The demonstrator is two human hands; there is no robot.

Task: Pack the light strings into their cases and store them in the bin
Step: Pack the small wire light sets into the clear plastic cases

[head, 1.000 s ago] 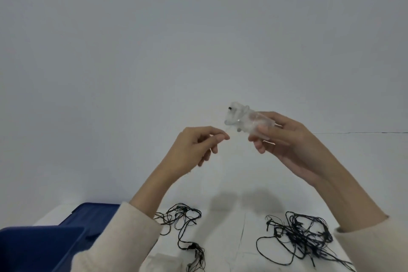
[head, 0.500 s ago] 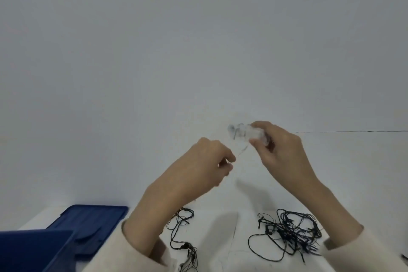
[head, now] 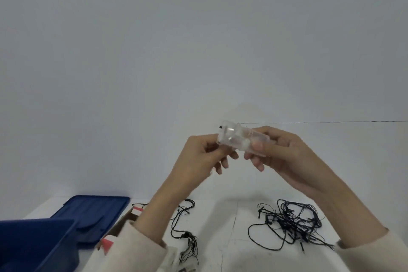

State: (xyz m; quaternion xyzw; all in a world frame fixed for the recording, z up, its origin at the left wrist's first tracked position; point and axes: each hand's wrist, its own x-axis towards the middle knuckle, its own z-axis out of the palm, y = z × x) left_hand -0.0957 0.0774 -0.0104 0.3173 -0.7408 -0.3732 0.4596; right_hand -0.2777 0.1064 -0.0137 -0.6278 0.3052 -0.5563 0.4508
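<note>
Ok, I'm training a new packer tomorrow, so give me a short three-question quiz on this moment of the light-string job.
1. True or false: the clear plastic case rests on the table.
2. Which holds the case's far end, away from the black button: A) left hand B) right hand C) neither?
3. Where does the larger tangled light string lie relative to the smaller light string?

Key:
1. False; both hands hold it up in the air.
2. B.
3. To its right, on the table, well away from the blue bin and blue lid.
</note>
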